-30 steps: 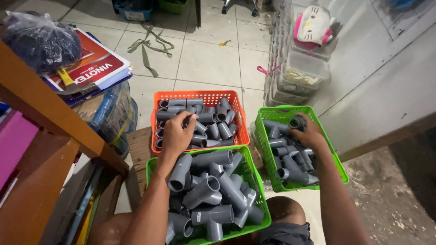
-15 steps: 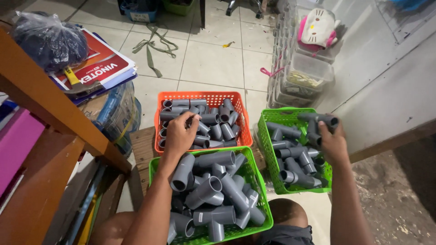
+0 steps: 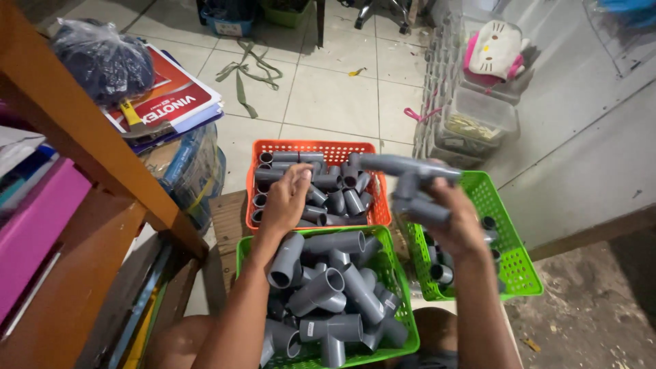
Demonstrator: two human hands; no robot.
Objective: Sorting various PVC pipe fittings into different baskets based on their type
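So the right hand point(image 3: 454, 219) has come up out of the right green basket point(image 3: 509, 260), now clenched round a grey tee fitting point(image 3: 410, 179) held above it. Left hand point(image 3: 287, 198) hasn't budged, fingers resting loosely on fittings in the orange basket point(image 3: 321, 147), gripping nothing that shows.

Even indoor light, edges warped
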